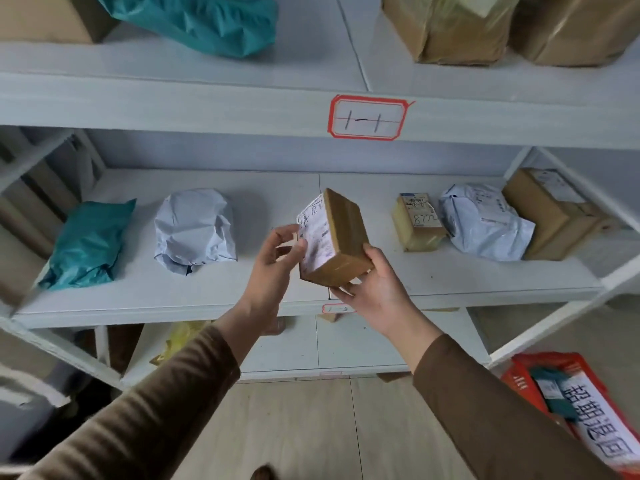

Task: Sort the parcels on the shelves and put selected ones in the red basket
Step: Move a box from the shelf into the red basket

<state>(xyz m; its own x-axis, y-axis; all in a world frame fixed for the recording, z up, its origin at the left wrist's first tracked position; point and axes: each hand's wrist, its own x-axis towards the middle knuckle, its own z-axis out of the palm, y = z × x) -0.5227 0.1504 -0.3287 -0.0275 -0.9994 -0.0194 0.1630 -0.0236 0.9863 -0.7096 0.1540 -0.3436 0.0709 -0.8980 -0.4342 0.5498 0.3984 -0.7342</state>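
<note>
A small brown cardboard parcel (341, 237) with a white shipping label is held up in front of the middle shelf (277, 303). My right hand (375, 284) grips it from below and behind. My left hand (277, 258) touches the label side with thumb and fingertips. The red basket (519, 379) stands on the floor at the lower right, with a white printed sign and a teal parcel (554, 393) inside.
On the middle shelf lie a teal bag (88, 244), a grey bag (194, 230), a small taped box (417, 221), another grey bag (485, 223) and a brown box (550, 213). The top shelf holds a teal bag (207, 19) and brown boxes. A yellow packet (178, 341) lies on the lowest shelf.
</note>
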